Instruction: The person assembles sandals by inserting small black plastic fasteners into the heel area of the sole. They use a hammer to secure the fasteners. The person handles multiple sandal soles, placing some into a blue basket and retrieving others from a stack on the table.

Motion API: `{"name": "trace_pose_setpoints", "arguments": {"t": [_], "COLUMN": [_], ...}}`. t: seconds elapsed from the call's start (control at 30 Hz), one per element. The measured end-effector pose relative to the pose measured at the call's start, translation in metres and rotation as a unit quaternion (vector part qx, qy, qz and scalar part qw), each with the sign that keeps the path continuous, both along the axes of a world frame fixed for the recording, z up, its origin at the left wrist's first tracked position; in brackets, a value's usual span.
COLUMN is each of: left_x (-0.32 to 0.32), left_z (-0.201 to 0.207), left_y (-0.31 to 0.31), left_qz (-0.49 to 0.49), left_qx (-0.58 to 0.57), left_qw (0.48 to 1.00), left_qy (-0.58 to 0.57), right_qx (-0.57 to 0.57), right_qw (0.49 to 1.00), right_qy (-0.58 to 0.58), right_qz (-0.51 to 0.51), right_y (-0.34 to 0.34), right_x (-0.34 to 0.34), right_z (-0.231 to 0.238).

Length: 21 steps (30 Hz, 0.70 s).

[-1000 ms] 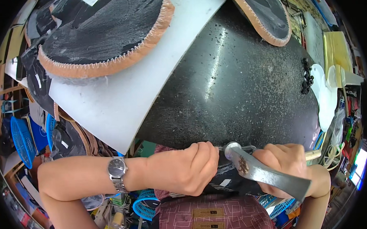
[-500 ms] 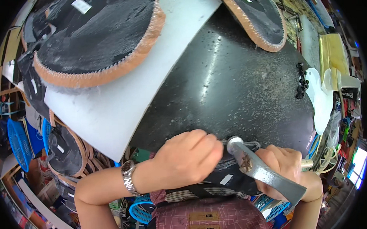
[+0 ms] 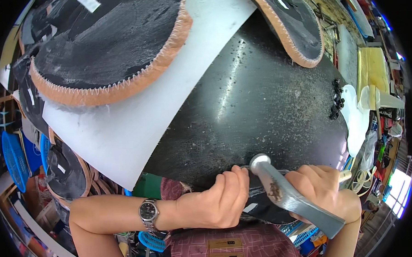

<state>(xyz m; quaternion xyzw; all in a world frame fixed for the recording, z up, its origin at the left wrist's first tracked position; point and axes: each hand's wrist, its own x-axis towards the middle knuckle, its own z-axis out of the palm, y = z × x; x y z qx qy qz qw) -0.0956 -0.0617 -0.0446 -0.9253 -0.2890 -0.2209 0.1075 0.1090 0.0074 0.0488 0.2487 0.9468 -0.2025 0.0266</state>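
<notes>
My right hand is wrapped round the handle of a metal hammer. The hammer's round face points away from me and its broad flared end towards me. Close beside that face, my left hand is closed with thumb and fingers pressed together. Something thin and metallic seems to show at its fingertips, too small to make out. Under the hammer and between my hands, a black piece with a white label is partly visible; my hands hide the rest. A dark, speckled work surface spreads just beyond them.
A white board carries a large black shoe piece with a stitched tan edge. A similar piece lies far right. Small black bits and a white sole-shaped piece line the right side. Blue baskets stand left.
My left hand has turned and shifted slightly, its fingertips now showing beside the hammer face. The hammer has moved a little towards me, still in my right hand. The whole view has shifted slightly.
</notes>
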Motion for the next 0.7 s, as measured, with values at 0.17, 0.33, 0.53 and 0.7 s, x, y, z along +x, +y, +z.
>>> {"name": "trace_pose_setpoints", "arguments": {"t": [0.17,0.33,0.53,0.7], "left_x": [0.004,0.0,0.009,0.005], "left_z": [0.01,0.013,0.004,-0.006], "left_y": [-0.004,-0.007,-0.013,-0.014], "left_qz": [0.015,0.102,0.235,0.146], "left_qx": [0.028,-0.139,-0.247,-0.153], "left_qw": [0.996,0.981,0.889,0.94], "left_qy": [0.087,-0.09,-0.306,-0.267], "right_qx": [0.024,0.037,0.01,-0.009], "right_qw": [0.999,0.997,1.0,1.0], "right_qy": [-0.015,-0.048,-0.006,-0.007], "right_qz": [0.04,0.039,-0.006,-0.007], "right_y": [-0.001,-0.007,-0.008,-0.008], "right_x": [-0.002,-0.007,-0.005,-0.001], "right_z": [-0.001,0.001,-0.005,-0.005]}}
